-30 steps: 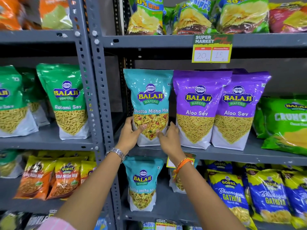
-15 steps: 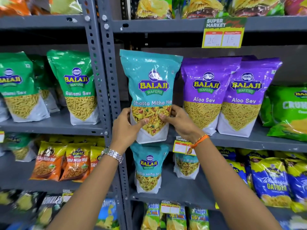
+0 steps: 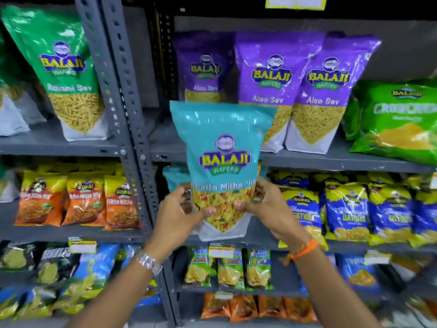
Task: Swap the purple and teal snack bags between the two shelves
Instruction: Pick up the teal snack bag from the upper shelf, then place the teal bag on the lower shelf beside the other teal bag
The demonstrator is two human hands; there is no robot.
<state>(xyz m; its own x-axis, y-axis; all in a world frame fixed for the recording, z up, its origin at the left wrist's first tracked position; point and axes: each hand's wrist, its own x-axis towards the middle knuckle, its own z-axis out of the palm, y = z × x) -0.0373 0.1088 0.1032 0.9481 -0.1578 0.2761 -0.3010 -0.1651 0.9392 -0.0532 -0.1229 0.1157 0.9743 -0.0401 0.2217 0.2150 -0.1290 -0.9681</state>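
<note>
Your left hand point(image 3: 176, 215) and right hand point(image 3: 268, 209) are both clamped on the lower part of the teal Chatta Mitha Mix bag point(image 3: 222, 162), holding it upright off the shelves. Behind it, 3 purple Aloo Sev bags point(image 3: 272, 76) stand on the upper shelf point(image 3: 331, 159).

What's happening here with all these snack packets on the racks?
A person is rearranging store shelves. Both hands, the left hand and the right hand, hold a teal snack bag by its lower edges, upright and off the shelf, in front of the rack. Three purple bags stand on the shelf behind it, and another teal bag peeks out on the shelf below. Going by the swap task, the held bag looks headed for the lower shelf; the purple ones are not yet moved.
</note>
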